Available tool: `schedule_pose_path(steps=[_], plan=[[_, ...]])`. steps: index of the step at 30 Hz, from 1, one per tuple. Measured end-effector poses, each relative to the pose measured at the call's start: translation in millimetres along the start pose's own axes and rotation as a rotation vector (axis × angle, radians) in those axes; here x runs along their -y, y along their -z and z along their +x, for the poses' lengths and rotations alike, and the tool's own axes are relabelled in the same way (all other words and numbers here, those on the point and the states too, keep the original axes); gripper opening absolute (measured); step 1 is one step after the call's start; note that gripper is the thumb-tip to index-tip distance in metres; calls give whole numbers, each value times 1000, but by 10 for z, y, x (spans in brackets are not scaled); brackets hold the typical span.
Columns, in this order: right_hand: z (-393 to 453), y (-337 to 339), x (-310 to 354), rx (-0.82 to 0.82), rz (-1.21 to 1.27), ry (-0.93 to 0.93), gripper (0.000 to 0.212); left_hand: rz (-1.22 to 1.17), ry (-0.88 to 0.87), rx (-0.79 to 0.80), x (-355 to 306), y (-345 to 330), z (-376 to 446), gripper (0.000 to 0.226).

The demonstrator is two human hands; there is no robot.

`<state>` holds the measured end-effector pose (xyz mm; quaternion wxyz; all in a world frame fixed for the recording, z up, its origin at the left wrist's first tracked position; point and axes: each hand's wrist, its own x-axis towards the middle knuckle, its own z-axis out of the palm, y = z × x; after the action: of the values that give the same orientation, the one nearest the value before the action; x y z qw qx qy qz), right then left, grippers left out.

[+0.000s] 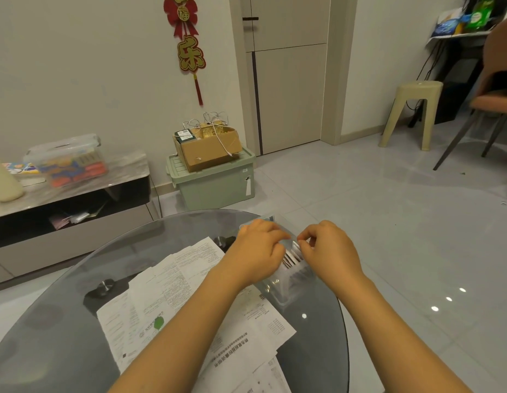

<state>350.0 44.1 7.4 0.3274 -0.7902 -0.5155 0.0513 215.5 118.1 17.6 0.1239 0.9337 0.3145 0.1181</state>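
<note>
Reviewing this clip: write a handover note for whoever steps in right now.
Left hand: fingers curled on the clear rectangular plastic box, steadying it.
Right hand: pinches the top of the white folded paper slips standing in that box.
The box sits near the right edge of the round grey glass table; printed white leaflets lie unfolded beside it.
Done: some slips stand filed.
Left: probably folding and filing the leaflets.

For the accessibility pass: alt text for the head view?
The left hand curls over folded papers standing in a clear plastic box while the right hand pinches them, on a round glass table. Unfolded printed leaflets lie spread to the box's left.
</note>
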Motion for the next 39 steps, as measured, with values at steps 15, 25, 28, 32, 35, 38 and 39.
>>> schedule_pose_path(steps=[15,25,28,32,35,38,39], plan=[[-644,-235,341,289,-51,515,27,55,282,76,154,81,-1484,39],[-726,-473,472,425,-96,651,29,-1,542,275,362,-105,-1937,81],[-734,-555,536,485,-98,680,32,-73,483,240,419,-127,-1911,80],[-734,-649,577,577,-89,707,40,-220,426,167,463,-137,-1891,77],[-728,-705,589,600,-67,713,44,-290,426,140,531,-149,-1909,78],[-708,-710,583,569,29,635,40,-305,428,108,595,-135,-1939,69],[-701,-705,573,555,79,589,39,-315,414,97,611,-134,-1942,64]])
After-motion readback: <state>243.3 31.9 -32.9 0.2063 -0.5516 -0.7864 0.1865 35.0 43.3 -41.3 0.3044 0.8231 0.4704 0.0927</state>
